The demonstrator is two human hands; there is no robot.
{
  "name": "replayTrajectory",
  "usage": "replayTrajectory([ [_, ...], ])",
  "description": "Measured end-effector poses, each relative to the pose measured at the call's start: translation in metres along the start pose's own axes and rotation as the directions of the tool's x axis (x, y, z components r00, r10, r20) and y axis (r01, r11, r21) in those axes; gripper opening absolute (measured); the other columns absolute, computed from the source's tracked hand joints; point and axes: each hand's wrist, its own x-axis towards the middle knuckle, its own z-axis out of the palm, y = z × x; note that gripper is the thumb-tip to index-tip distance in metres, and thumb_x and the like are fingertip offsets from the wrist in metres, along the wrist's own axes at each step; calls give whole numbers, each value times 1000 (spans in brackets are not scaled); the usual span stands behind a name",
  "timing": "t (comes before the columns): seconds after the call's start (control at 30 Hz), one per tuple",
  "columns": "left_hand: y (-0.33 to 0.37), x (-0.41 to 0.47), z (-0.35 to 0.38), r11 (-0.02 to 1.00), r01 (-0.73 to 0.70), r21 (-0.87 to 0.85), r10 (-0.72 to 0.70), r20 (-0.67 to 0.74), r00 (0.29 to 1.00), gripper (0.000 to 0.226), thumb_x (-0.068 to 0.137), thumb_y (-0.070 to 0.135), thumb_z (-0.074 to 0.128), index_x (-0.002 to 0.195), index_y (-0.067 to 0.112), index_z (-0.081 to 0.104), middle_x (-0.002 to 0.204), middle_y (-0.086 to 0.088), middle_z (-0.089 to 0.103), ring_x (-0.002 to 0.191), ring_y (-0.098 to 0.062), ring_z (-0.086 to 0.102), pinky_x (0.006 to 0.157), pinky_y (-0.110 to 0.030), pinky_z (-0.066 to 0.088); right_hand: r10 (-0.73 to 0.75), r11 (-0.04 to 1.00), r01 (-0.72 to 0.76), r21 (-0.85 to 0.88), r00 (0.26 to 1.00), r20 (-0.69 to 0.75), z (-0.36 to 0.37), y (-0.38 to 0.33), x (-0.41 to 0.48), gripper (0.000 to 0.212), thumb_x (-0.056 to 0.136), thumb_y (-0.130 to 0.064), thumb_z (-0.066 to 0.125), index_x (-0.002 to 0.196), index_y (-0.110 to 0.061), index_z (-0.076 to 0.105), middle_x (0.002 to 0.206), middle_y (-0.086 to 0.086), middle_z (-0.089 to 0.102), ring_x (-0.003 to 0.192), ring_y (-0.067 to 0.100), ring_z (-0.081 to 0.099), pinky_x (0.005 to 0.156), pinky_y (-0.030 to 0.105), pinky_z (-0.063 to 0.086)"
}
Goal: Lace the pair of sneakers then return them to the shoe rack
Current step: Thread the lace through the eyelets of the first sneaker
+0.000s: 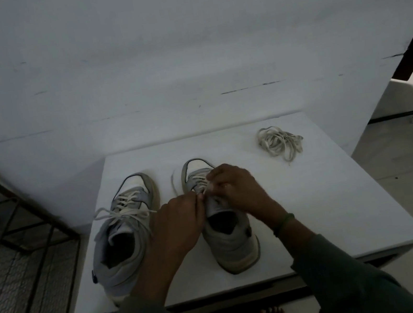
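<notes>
Left hand [178,222]: centre frame, fingers curled, pinching the lace [198,179] over the right sneaker [231,243].
Right hand [236,189]: just right of it, fingertips closed on the same lace.
Right sneaker: middle of table [345,200], partly laced, toe up-frame.
Left sneaker [128,233]: beside it, centre left, laced, ends loose.
Spare lace [278,142]: bundled, table's upper right.
Rack [17,217]: left edge.

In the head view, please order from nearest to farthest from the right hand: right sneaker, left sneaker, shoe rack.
1. Right sneaker, under the right hand, which pinches its lace.
2. Left sneaker, beside it on the left.
3. Shoe rack, on the floor, far left.
</notes>
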Motion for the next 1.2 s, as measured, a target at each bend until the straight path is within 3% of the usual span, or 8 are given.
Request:
replayTrajectory([
  [0.17,1,0,2,1000,6,26,-5,-26,1000,41,96,45,25,70,21,46,64,-8,60,56,-29,58,49,-34,42,494,325,-168,931,869,-16,-42,14,7,20,93,-12,46,79,-15,60,91,3,72,91,15,66,85,39,45],
  [0.27,-2,-1,2,998,62,20,-62,-8,998,46,93,51,18,69,23,45,66,-7,61,60,-29,59,52,-36,45,536,-71,-18,997,842,54,-59,26,9,28,99,-24,37,76,-15,50,61,2,63,52,16,60,67,34,53],
  [0.37,-2,-3,0,995,89,41,-89,-2,996,43,91,54,19,67,26,42,66,-4,61,62,-27,60,52,-33,43,605,272,-175,946,796,-27,-64,27,10,27,95,-19,45,70,-14,52,55,1,53,46,14,46,56,26,41],
  [0.47,6,-2,-1,991,114,76,-111,-45,993,37,89,52,34,72,23,49,72,-2,61,65,-29,61,53,-32,44,593,788,-538,299,794,-135,-49,36,7,31,91,-35,55,72,-12,67,75,6,66,70,22,60,68,30,42],
  [0.6,23,11,-6,997,37,61,-29,-134,991,32,76,34,54,101,16,64,102,-7,63,89,-31,61,66,-35,51,490,745,-527,-408,848,-202,-38,28,-3,53,89,-59,44,95,-10,62,100,10,62,97,31,60,73,30,39],
  [0.8,42,21,10,975,34,218,-35,-2,999,22,61,19,76,81,17,67,87,-2,67,74,-28,64,49,-28,42,246,949,-185,-256,942,230,-35,6,-7,26,79,-44,63,87,-20,66,89,-1,68,82,17,61,69,32,49],
  [1.07,36,17,13,957,255,-141,-276,-158,948,7,73,10,69,74,16,65,71,-4,68,67,-27,64,57,-26,38,218,960,-208,-188,975,36,-16,9,-12,42,69,-39,65,102,-18,52,74,8,67,63,25,65,58,33,52],
  [1.2,21,37,3,-101,457,-884,-788,351,505,14,85,13,57,76,4,63,71,-12,66,56,-23,62,57,-33,50,195,964,-191,-187,981,6,-14,13,-13,40,73,-33,67,108,-20,51,78,6,68,58,22,65,62,39,57],
])
